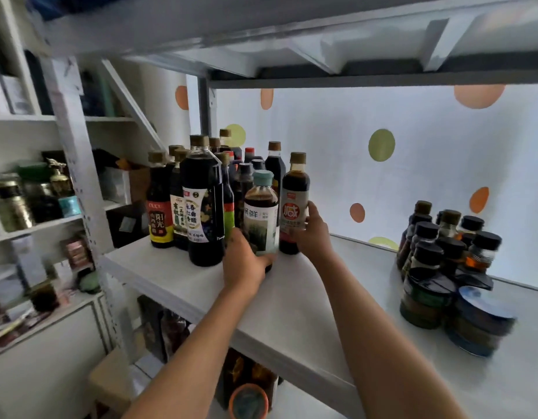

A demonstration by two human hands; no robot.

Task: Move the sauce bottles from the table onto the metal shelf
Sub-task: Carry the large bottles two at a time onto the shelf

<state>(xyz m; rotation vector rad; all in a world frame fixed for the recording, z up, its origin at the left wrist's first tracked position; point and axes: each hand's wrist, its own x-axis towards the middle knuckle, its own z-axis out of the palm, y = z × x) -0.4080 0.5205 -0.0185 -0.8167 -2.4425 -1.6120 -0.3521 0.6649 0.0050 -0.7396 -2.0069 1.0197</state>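
Note:
Both my arms reach onto the white metal shelf (307, 300). My left hand (245, 264) grips the base of a sauce bottle with a pale green cap (261, 213), which stands near the shelf's front edge. My right hand (313, 231) holds the right side of a dark sauce bottle with a brown cap and a red-character label (293, 204), upright just behind it. To their left stands a tight cluster of several dark sauce bottles (201, 201).
A group of small black-capped jars and stacked tins (449, 267) fills the shelf's right side. The shelf above (291, 40) hangs low overhead. A lower shelf level holds more goods (249, 379). White shelving with jars (35, 201) stands at the left.

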